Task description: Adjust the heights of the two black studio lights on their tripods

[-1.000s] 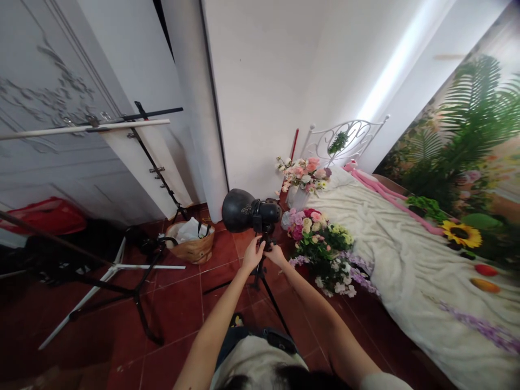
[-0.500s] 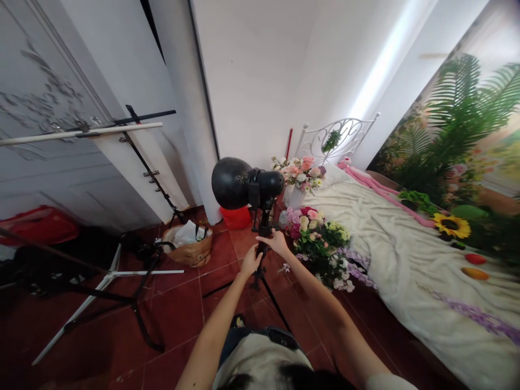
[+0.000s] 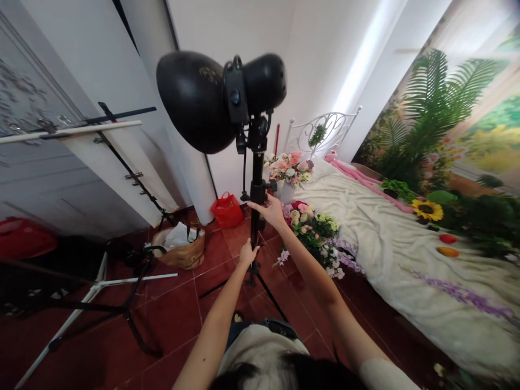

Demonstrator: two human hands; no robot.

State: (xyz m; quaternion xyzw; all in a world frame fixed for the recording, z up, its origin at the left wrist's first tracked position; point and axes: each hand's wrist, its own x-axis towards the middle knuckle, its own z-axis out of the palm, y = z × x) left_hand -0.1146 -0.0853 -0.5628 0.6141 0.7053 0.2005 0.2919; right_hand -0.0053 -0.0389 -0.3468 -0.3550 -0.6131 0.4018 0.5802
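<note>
A black light stand (image 3: 257, 168) rises in front of me with its tripod legs on the red tiles. On its top sits a black studio lamp (image 3: 199, 100) with a round reflector turned to the left. My left hand (image 3: 247, 253) is wrapped round the lower part of the pole. Higher up, just under the collar with the side knob (image 3: 271, 185), my right hand (image 3: 270, 210) grips the pole, its thumb stretched across to the left. Part of the right fingers is hidden behind the pole.
To the right stand flower bouquets (image 3: 314, 233) beside a bed with a cream blanket (image 3: 390, 260). A wicker basket (image 3: 182, 252) and a red bag (image 3: 227, 210) rest on the floor behind. Another stand's white and black legs (image 3: 97, 290) spread at the left.
The lamp and upper pole have risen well above where they were. My right hand has gone up with the upper section, while my left stays low on the pole. The view has shifted slightly.
</note>
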